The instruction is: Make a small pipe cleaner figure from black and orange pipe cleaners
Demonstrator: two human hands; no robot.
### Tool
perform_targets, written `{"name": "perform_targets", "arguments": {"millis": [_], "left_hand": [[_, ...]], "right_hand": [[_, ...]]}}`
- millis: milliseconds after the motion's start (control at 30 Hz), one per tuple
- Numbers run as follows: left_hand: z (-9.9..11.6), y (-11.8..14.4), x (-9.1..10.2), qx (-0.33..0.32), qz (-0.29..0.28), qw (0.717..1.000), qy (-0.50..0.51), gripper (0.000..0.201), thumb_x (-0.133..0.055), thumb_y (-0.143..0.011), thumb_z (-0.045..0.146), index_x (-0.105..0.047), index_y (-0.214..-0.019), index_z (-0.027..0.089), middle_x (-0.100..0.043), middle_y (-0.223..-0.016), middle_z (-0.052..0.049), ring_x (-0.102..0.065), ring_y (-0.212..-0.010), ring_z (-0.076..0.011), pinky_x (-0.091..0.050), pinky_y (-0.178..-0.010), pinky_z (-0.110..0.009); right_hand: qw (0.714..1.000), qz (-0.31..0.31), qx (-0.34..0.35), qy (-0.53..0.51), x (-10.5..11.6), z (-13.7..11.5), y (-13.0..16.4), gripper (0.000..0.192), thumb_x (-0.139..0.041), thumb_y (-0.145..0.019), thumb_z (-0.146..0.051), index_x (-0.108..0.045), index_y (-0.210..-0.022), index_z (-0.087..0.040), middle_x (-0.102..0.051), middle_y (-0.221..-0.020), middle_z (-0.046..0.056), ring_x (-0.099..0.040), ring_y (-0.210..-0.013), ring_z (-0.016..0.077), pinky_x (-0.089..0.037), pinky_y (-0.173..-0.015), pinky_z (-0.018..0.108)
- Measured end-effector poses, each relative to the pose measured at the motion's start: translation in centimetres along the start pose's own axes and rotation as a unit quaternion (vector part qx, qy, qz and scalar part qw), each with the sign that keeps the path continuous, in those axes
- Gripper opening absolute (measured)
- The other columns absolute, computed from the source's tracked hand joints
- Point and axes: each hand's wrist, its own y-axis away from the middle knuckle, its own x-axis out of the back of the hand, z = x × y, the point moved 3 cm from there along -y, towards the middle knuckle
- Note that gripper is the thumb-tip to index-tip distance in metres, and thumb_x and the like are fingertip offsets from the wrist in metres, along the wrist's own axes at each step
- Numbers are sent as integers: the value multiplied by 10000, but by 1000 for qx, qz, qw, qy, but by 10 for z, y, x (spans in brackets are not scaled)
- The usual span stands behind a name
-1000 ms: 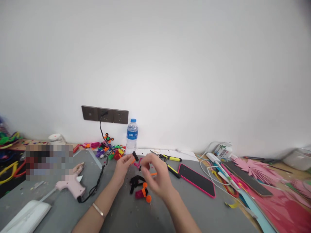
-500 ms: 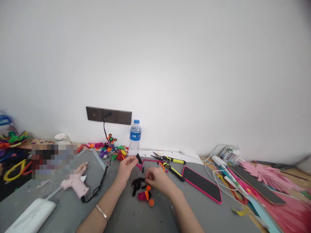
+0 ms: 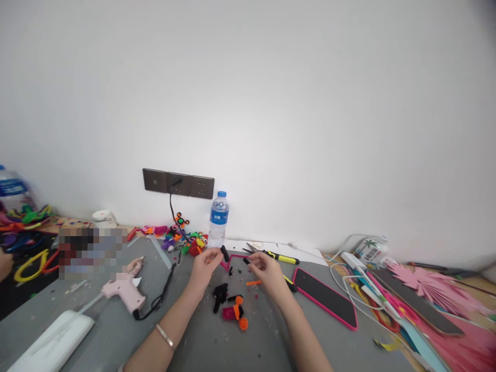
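My left hand (image 3: 204, 268) pinches a short black pipe-cleaner piece (image 3: 225, 253) that sticks up from its fingertips. Across from it, my right hand (image 3: 265, 268) is closed on a smaller black pipe-cleaner piece (image 3: 246, 261). The two pieces are apart. On the grey mat (image 3: 201, 341) below lie a black fuzzy bundle (image 3: 220, 296) and a magenta and orange fuzzy figure (image 3: 231, 312). An orange strip (image 3: 253, 282) rests beside my right wrist. Yellow-and-black pliers (image 3: 284, 258) lie partly behind my right hand, next to a pink pipe-cleaner shape (image 3: 232, 258).
A water bottle (image 3: 219, 222) stands by the wall, near colourful fuzzy figures (image 3: 196, 243). Left are a pink glue gun (image 3: 126, 292) with its cord and a white box (image 3: 54, 343). Right are a phone (image 3: 325, 297), cables and pink paper (image 3: 422, 281). Another person's hand (image 3: 3, 263) shows far left.
My right hand has risen from the black bundle and moved right and away, now with a small black piece in its fingers. My left hand still holds its black piece. The view has shifted slightly.
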Motion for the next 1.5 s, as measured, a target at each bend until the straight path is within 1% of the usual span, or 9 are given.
{"name": "perform_targets", "arguments": {"millis": [133,300,400,500,800,900,1067,1300,1500], "left_hand": [[0,-1,0,-17,-3,1000,-12,234,-735,-659,382,-698,-682,152,-720,-804,-57,-645,-813,-214,-476,-763,-286],[3,0,-2,-27,-11,999,-24,224,-727,-659,375,-695,-678,154,-714,-768,-53,-642,-798,-218,-482,-744,-288],[5,1,-2,-41,-17,998,-46,226,-698,-685,383,-693,-704,158,-706,-757,-47,-638,-775,-214,-483,-713,-282],[5,1,-2,-52,-19,997,-63,216,-680,-697,378,-677,-692,162,-699,-764,-46,-637,-769,-213,-486,-699,-281],[1,-1,-3,-108,-36,988,-106,166,-649,-712,324,-669,-663,166,-680,-860,-76,-634,-813,-212,-473,-601,-238],[2,2,-5,-132,-50,981,-132,134,-633,-737,280,-664,-663,173,-681,-866,-74,-632,-862,-214,-475,-636,-238],[4,5,-7,-140,-62,977,-148,110,-625,-752,247,-669,-677,179,-687,-897,-75,-639,-886,-218,-483,-664,-249],[6,6,-8,-157,-60,970,-178,111,-612,-758,242,-665,-679,185,-694,-906,-71,-647,-885,-223,-478,-689,-269],[9,8,-9,-177,-61,965,-183,93,-610,-753,226,-658,-681,190,-696,-896,-65,-648,-881,-221,-484,-716,-282]], "right_hand": [[997,10,-22,-76,-1,2,-2,175,-711,-598,-315,-641,-671,-172,-608,-550,0,-556,-521,159,-449,-532,294],[989,-10,-30,-142,-7,-13,4,239,-734,-622,-377,-619,-660,-171,-597,-522,-8,-546,-502,141,-462,-521,280],[984,-22,-37,-175,-11,-19,7,228,-740,-627,-365,-634,-666,-167,-576,-516,-23,-498,-488,115,-422,-499,248],[983,-17,-43,-176,-13,-19,8,227,-744,-629,-368,-654,-684,-166,-585,-551,-21,-482,-509,109,-385,-491,229],[975,6,-56,-213,-19,-19,9,262,-732,-634,-426,-671,-686,-176,-599,-598,-10,-493,-546,118,-387,-516,224],[973,-11,-73,-219,-27,-20,12,294,-730,-632,-456,-672,-696,-175,-569,-562,-22,-460,-503,106,-344,-475,212],[970,-10,-91,-226,-35,-22,15,345,-753,-582,-486,-660,-664,-163,-540,-527,-26,-393,-468,90,-276,-450,211],[968,-21,-78,-239,-32,-32,17,344,-771,-577,-474,-664,-643,-154,-556,-555,-12,-425,-529,106,-307,-511,224],[965,-29,-79,-248,-36,-27,17,386,-780,-565,-513,-664,-668,-159,-570,-565,-11,-434,-525,108,-317,-518,226]]}}
